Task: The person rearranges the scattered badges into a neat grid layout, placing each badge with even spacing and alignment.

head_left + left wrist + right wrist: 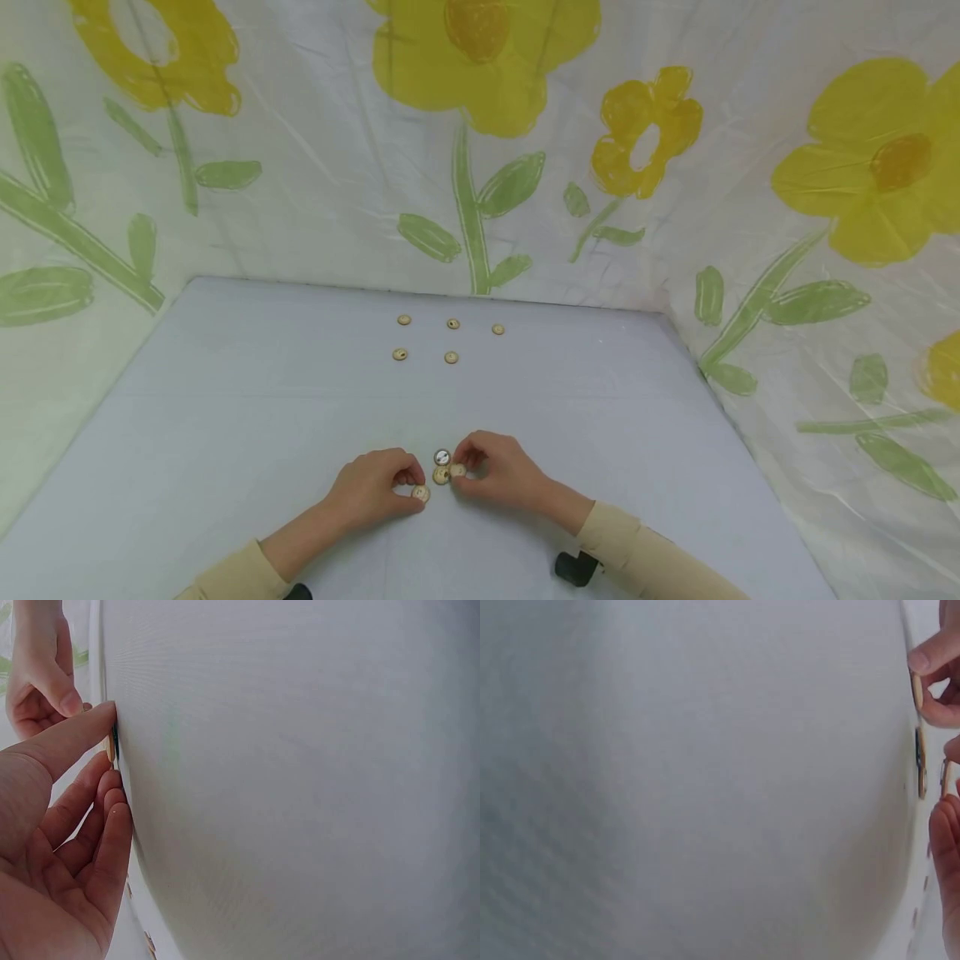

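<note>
In the head view my left hand pinches a small round beige disc, button-like, between thumb and fingers. Facing it, my right hand holds a similar beige disc by its edges. Between the two hands lie a disc with a silvery face and, just in front of it, a beige disc with a dark spot. The right-hand disc partly overlaps this one in view. Seen edge-on in the right wrist view, the left hand's disc and the right hand's disc are both thin.
Farther back on the pale table several beige discs sit in two rows, including a back-row disc and a front-row disc. A white curtain with painted yellow flowers borders the table. Dark wrist-camera parts show under the right sleeve.
</note>
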Action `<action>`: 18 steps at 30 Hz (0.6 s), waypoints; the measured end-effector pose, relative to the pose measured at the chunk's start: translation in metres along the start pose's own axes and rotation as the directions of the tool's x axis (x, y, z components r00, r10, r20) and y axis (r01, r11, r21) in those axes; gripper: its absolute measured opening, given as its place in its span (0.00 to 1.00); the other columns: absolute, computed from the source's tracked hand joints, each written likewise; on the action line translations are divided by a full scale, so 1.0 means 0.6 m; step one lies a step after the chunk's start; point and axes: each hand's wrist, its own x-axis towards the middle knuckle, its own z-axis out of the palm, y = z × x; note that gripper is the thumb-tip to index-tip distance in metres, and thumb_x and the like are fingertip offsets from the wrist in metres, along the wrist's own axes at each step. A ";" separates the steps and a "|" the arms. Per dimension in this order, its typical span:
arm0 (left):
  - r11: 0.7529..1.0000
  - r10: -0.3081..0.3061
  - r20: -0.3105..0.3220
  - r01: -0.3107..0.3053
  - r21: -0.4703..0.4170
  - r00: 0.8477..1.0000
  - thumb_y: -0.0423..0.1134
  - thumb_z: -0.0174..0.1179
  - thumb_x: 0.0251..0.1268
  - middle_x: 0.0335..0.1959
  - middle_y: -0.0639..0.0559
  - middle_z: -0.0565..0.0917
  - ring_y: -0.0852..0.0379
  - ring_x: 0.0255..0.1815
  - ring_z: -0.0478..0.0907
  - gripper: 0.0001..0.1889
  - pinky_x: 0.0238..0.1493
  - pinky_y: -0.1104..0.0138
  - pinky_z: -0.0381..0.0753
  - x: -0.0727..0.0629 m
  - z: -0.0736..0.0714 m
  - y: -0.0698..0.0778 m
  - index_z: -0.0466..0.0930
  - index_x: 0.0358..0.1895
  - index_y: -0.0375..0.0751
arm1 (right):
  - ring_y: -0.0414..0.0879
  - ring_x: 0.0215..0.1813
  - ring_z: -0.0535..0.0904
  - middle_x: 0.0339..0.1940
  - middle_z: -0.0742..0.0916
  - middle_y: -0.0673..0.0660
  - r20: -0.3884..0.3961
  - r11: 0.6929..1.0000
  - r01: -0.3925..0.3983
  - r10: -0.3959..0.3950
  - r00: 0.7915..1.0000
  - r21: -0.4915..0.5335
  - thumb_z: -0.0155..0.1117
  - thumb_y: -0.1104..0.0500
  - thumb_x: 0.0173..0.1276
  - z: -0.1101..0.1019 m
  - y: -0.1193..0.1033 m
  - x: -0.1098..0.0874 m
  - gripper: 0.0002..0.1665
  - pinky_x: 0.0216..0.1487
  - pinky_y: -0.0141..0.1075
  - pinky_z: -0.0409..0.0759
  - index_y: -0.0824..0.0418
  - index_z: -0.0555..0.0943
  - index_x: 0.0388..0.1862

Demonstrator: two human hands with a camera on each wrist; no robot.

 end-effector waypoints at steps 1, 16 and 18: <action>1.000 -0.001 0.000 0.001 0.000 1.000 0.46 0.74 0.47 0.26 0.67 0.74 0.68 0.28 0.68 0.11 0.31 0.68 0.68 0.000 0.000 0.000 0.80 0.31 0.57 | 0.36 0.38 0.77 0.36 0.83 0.43 -0.007 1.000 -0.001 0.001 1.000 -0.002 0.70 0.61 0.58 -0.002 0.000 0.000 0.12 0.41 0.28 0.78 0.54 0.80 0.41; 1.000 0.004 0.006 -0.004 -0.011 1.000 0.45 0.75 0.46 0.25 0.66 0.74 0.68 0.27 0.67 0.11 0.30 0.68 0.68 -0.004 -0.005 0.004 0.80 0.30 0.56 | 0.37 0.37 0.77 0.35 0.82 0.42 -0.128 1.000 -0.001 0.002 0.992 0.009 0.73 0.60 0.58 -0.015 0.027 0.006 0.13 0.40 0.31 0.78 0.53 0.79 0.40; 1.000 0.003 0.007 -0.003 -0.009 1.000 0.45 0.75 0.46 0.25 0.66 0.74 0.68 0.27 0.67 0.11 0.30 0.68 0.68 -0.004 -0.005 0.005 0.80 0.30 0.56 | 0.37 0.37 0.78 0.35 0.83 0.42 -0.145 1.000 -0.005 0.006 0.989 0.005 0.73 0.61 0.57 -0.016 0.031 0.008 0.13 0.40 0.31 0.79 0.53 0.79 0.40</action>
